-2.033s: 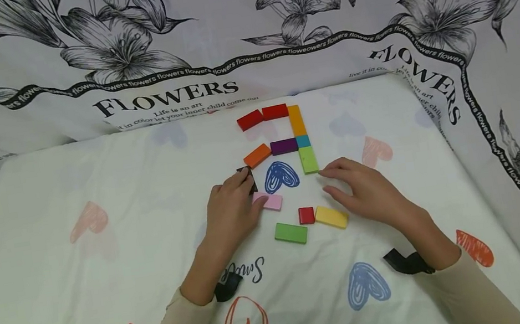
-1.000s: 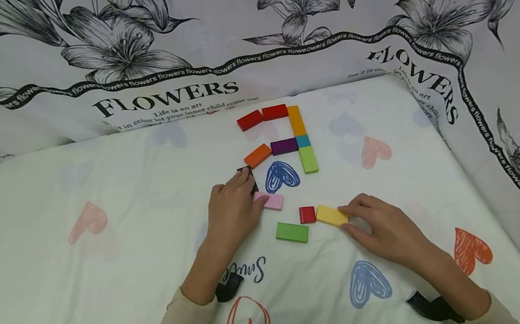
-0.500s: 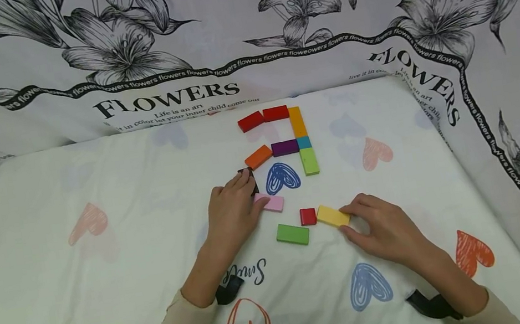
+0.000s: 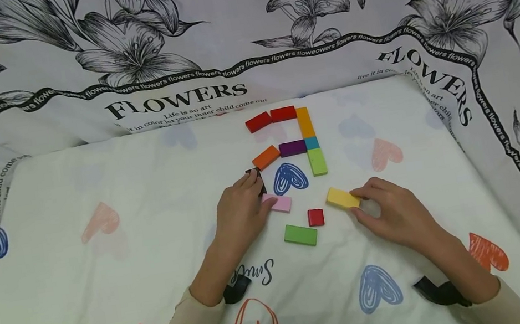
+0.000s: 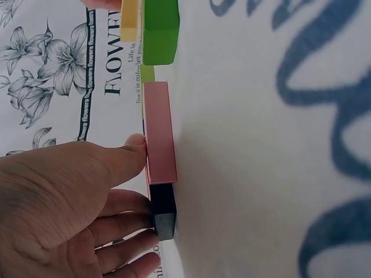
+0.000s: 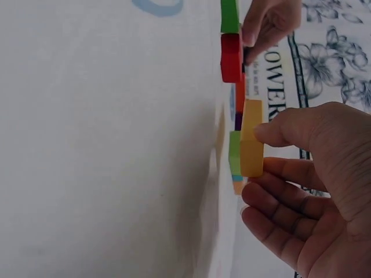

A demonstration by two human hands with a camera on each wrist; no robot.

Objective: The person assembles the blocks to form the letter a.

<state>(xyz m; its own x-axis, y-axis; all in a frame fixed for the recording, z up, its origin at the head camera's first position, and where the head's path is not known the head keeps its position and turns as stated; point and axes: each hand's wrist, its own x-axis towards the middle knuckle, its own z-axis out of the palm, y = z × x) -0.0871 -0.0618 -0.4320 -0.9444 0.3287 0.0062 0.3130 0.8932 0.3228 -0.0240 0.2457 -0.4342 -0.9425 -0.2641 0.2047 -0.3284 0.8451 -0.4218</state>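
Note:
In the head view my right hand (image 4: 396, 211) pinches one end of a yellow block (image 4: 343, 198) between thumb and fingers. The right wrist view shows this block raised off the cloth. My left hand (image 4: 242, 212) rests at the left of the layout. Its fingers touch a black block (image 5: 164, 211), mostly covered from above, and its thumb touches a pink block (image 4: 282, 203). A small red block (image 4: 316, 217) and a green block (image 4: 300, 235) lie between the hands, nearer to me.
Farther up lie two long red blocks (image 4: 283, 113), an amber block (image 4: 305, 122), a small blue block (image 4: 311, 143), a light green block (image 4: 318, 162), a purple block (image 4: 292, 148) and an orange block (image 4: 266, 157). White cloth (image 4: 171, 209) with printed hearts covers the surface.
My right hand came down from beside the light green block, took the yellow block and moved it up and right, away from the small red block. The left hand stays on its blocks.

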